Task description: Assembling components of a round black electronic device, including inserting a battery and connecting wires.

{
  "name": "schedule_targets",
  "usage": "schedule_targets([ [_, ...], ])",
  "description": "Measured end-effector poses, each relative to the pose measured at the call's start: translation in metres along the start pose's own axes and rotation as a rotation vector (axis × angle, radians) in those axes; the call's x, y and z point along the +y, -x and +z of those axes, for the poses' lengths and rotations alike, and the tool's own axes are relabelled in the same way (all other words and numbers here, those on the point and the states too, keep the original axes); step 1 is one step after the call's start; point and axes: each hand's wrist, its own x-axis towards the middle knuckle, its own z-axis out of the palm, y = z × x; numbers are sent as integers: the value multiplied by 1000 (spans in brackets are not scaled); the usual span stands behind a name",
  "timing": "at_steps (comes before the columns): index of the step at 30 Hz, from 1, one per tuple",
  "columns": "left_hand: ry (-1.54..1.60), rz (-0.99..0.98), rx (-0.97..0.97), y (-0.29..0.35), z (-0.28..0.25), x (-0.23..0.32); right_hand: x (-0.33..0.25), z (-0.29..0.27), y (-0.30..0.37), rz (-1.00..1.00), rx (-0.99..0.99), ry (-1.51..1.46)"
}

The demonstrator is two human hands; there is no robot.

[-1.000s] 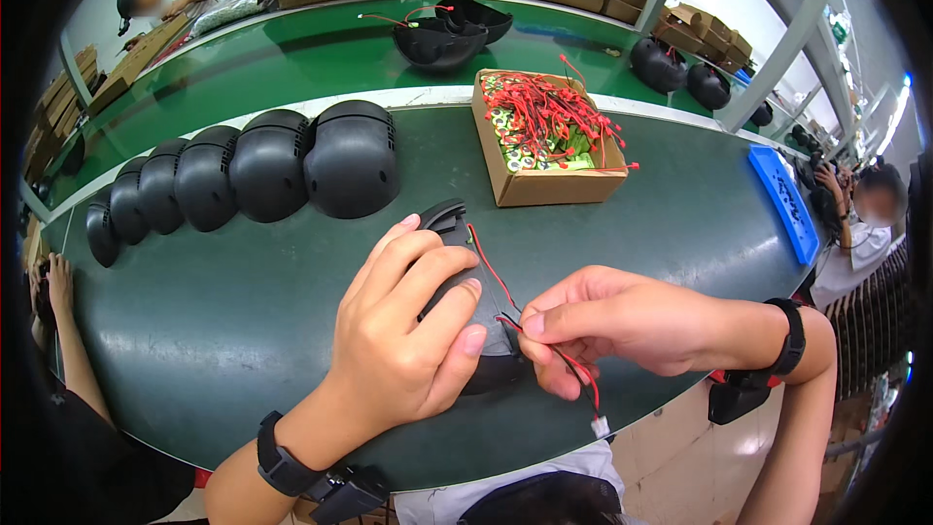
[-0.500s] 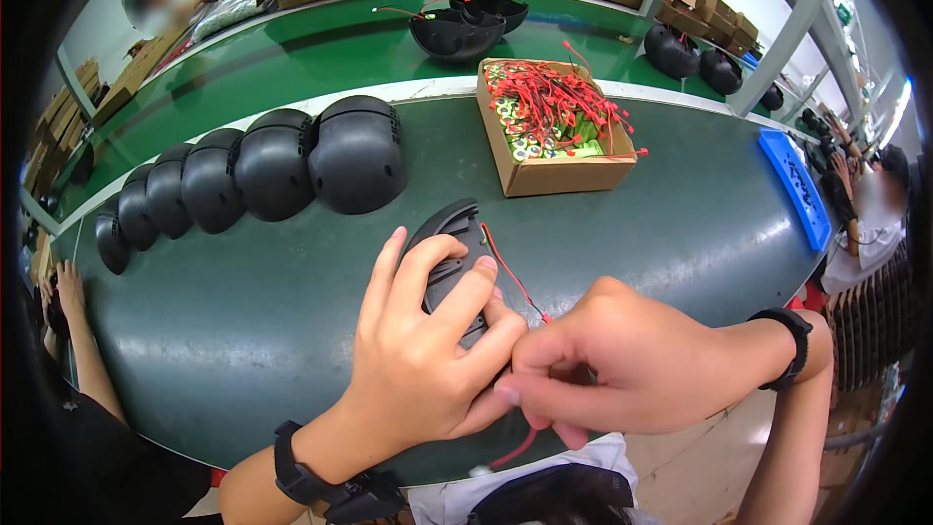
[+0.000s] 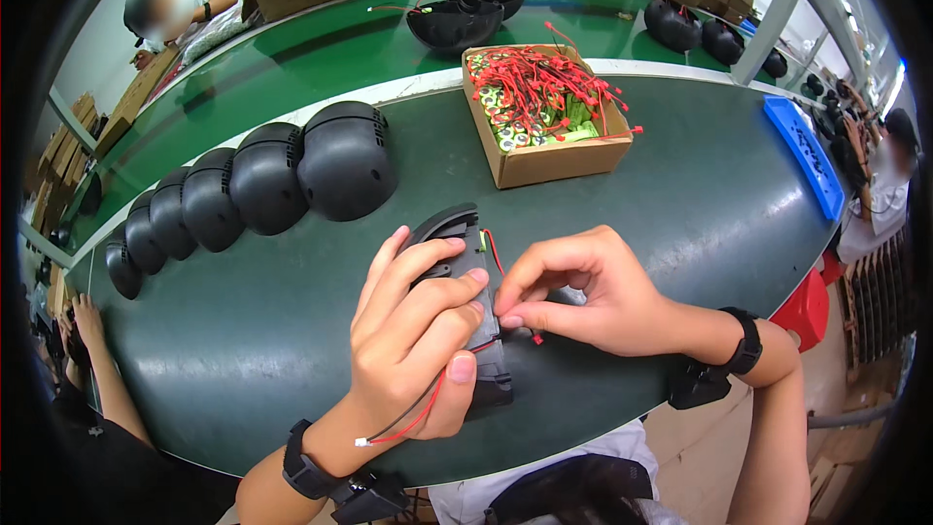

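Observation:
My left hand (image 3: 413, 331) grips a black plastic shell part (image 3: 494, 369) with a curved rim, its fingers spread across the top. Beside the part's right edge, my right hand (image 3: 598, 297) pinches a thin red wire (image 3: 493, 251) between thumb and forefinger. This wire comes from a small green piece near the part's upper end. A red connector (image 3: 536, 337) hangs just below the right fingertips. From under my left thumb, a red-and-black cable (image 3: 425, 415) runs down to a white plug (image 3: 363, 441). My left fingers hide much of the part.
Domed black shells (image 3: 347, 160) line up at left. Ahead stands a cardboard box (image 3: 559, 163) of green battery packs with red-tipped leads. A blue tray (image 3: 805, 157) lies at right, a red stool (image 3: 805, 311) below it. Other people sit at the left, right and far left.
My right hand has moved up to the part's edge, its fingers opening into a looser pinch. The white-plug cable has shifted from below my right hand to below my left thumb.

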Motion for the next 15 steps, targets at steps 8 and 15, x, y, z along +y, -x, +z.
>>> schedule_targets([
  [8,13,-33,-11,-2,-2,1,10,19,21,-438,149,451],
  [15,33,-63,-17,-1,-3,2,-1,6,20,-509,139,609],
])
